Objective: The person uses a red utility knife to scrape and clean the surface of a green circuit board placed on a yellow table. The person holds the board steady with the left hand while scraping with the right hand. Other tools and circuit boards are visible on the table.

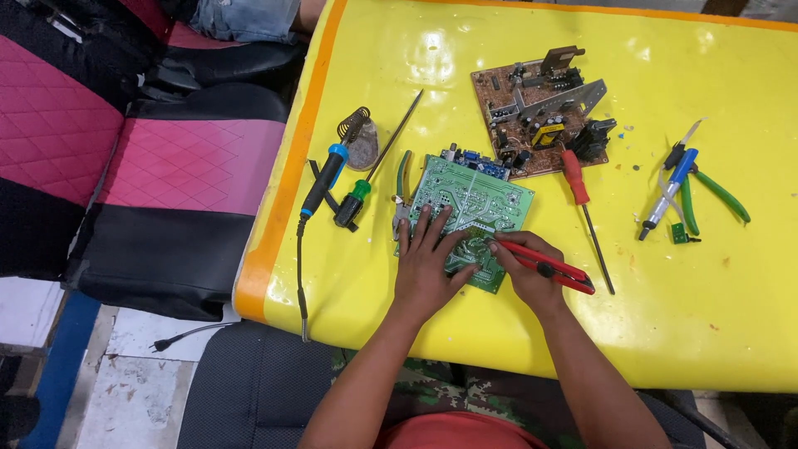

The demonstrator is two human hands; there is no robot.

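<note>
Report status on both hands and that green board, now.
Left hand flat on green circuit board. Right hand holds red-handled pliers, tips at board's near edge. Red-handled screwdriver lies beside.

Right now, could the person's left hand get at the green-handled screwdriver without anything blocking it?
Probably yes. The left hand lies flat on the green board, holding nothing, and the screwdriver lies just beyond its fingers to the left. Only bare yellow table and green-handled pliers lie between.
</note>
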